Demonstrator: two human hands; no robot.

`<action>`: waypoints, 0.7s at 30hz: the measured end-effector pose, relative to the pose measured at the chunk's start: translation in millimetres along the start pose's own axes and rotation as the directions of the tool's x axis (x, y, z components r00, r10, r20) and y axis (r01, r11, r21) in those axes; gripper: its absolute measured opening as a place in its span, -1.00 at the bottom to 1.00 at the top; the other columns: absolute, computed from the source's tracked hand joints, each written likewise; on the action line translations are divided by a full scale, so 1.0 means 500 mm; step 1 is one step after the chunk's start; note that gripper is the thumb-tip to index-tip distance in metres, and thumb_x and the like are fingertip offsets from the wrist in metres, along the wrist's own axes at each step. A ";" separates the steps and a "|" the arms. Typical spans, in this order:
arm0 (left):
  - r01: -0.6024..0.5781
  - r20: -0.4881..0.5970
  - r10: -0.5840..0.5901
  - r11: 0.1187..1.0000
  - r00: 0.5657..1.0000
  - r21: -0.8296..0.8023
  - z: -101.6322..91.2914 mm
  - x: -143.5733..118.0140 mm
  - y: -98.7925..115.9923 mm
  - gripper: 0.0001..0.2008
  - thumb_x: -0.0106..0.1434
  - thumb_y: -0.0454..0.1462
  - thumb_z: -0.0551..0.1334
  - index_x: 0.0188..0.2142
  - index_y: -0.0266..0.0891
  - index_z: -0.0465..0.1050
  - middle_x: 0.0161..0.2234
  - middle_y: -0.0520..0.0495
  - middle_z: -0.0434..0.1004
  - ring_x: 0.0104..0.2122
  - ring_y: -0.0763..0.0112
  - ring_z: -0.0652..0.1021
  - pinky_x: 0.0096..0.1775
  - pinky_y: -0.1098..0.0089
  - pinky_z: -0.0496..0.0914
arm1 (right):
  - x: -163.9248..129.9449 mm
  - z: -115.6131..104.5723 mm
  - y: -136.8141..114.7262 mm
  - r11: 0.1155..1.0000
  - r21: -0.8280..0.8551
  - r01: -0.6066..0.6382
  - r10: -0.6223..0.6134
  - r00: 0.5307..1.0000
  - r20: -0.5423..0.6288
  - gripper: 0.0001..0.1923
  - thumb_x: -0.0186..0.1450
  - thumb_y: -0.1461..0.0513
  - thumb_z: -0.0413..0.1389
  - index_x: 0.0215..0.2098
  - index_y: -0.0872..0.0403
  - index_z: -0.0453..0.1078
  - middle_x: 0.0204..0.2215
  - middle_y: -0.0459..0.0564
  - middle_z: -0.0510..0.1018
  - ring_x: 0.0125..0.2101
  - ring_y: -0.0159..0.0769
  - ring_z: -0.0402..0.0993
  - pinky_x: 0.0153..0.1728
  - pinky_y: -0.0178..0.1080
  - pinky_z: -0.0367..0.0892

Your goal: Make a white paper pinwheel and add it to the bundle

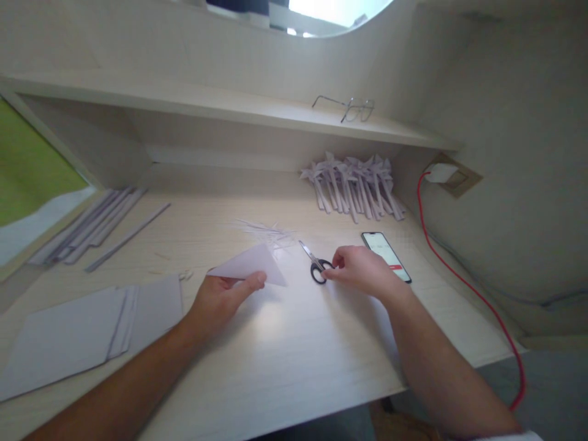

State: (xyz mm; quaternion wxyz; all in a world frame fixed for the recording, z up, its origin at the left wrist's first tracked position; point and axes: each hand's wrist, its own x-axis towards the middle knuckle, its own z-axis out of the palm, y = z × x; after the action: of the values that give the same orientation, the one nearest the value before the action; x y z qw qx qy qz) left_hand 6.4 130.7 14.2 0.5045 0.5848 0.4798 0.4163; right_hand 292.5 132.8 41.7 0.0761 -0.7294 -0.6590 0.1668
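My left hand (225, 295) pinches a folded white paper triangle (250, 264), thumb on top, above the middle of the desk. To its right, my right hand (361, 268) has its thumb and fingertips closed on the black handles of a pair of scissors (316, 263). The scissors lie on the desk with the blades pointing away and to the left. Beyond the triangle is a scatter of thin white paper strips (264, 229). White sheets (68, 324) are stacked at the left, beside my left forearm.
Several paper pinwheels (353, 184) lie at the back right. Rolled paper sticks (92, 226) lie at the back left. A phone (386, 251) rests beyond my right hand. Glasses (356, 110) sit on the shelf (220, 113). A red cable (459, 275) hangs at the right wall.
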 end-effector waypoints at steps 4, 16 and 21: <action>0.007 -0.010 -0.007 1.000 1.000 0.020 0.001 0.002 0.001 -0.73 0.07 -0.07 0.44 -0.56 -0.20 0.58 -0.45 -0.12 0.69 -0.40 0.19 0.64 -0.30 0.29 0.55 | 0.017 0.019 0.009 0.999 -0.006 -0.033 0.034 0.995 0.089 -0.83 0.09 0.14 0.34 -0.52 0.07 0.56 -0.54 0.05 0.58 -0.57 -0.30 0.36 -0.52 -0.24 0.02; 0.000 -0.026 0.001 0.999 1.000 0.048 -0.001 0.001 0.006 -0.72 0.09 -0.06 0.40 -0.58 -0.20 0.56 -0.49 -0.11 0.67 -0.42 0.20 0.62 -0.32 0.28 0.51 | 0.008 0.025 0.059 0.963 0.265 -0.048 -0.021 0.968 0.250 -0.77 0.16 0.13 0.20 -0.57 0.11 0.46 -0.69 -0.17 0.32 -0.65 -0.42 0.16 -0.58 -0.28 -0.07; -0.082 -0.048 0.084 0.995 0.995 0.051 -0.008 0.006 0.016 -0.70 0.14 -0.11 0.36 -0.63 -0.19 0.53 -0.52 -0.07 0.63 -0.41 0.24 0.60 -0.22 0.29 0.49 | -0.015 0.023 0.014 0.842 0.540 -0.008 -0.186 0.934 0.304 -0.63 0.14 0.01 0.31 -0.57 0.08 0.37 -0.67 -0.24 0.26 -0.63 -0.47 0.10 -0.57 -0.31 -0.04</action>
State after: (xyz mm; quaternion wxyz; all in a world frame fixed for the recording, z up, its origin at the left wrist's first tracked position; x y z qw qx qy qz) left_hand 4.1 134.2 22.9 0.4600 0.6060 0.4775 0.4394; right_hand 294.6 123.1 29.6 0.1667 -0.6069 -0.6234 0.4639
